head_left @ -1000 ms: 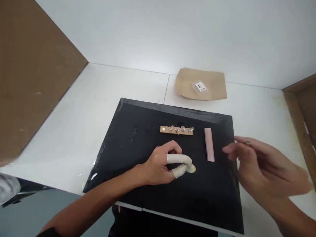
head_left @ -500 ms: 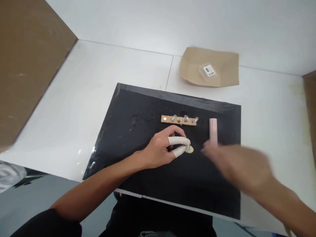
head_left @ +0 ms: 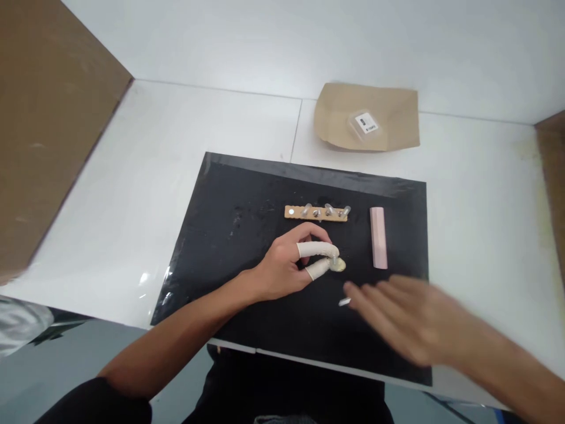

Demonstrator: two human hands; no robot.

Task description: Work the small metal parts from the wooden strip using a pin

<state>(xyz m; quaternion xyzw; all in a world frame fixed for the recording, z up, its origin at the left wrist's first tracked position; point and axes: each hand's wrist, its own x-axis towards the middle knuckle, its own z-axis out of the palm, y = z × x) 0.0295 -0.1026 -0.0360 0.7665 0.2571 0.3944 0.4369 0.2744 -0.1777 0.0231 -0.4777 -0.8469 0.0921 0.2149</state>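
Observation:
My left hand (head_left: 289, 262), with white finger covers on two fingers, pinches a small clear piece that has a pale yellowish round part (head_left: 338, 265) at its end. Blurred by motion, my right hand (head_left: 399, 312) is at the right over the black mat (head_left: 265, 318). A small whitish strip (head_left: 345, 301) shows at its fingertips; whether the fingers grip it is unclear. Beyond my left hand lies a tan strip (head_left: 291, 212) bearing several clear pieces. The pink block (head_left: 378, 238) rests on the mat, beyond my right hand.
Behind the mat, a brown paper sheet (head_left: 397, 121) holds a clear case with a white label (head_left: 366, 122). A brown panel (head_left: 53, 118) stands at the left, and another brown edge (head_left: 554, 171) is at the right. The white table (head_left: 176, 118) surrounds the mat.
My right hand has moved from beside the pink block toward me, uncovering the block's near end. A whitish strip now shows at its fingertips. My left hand keeps its pinch.

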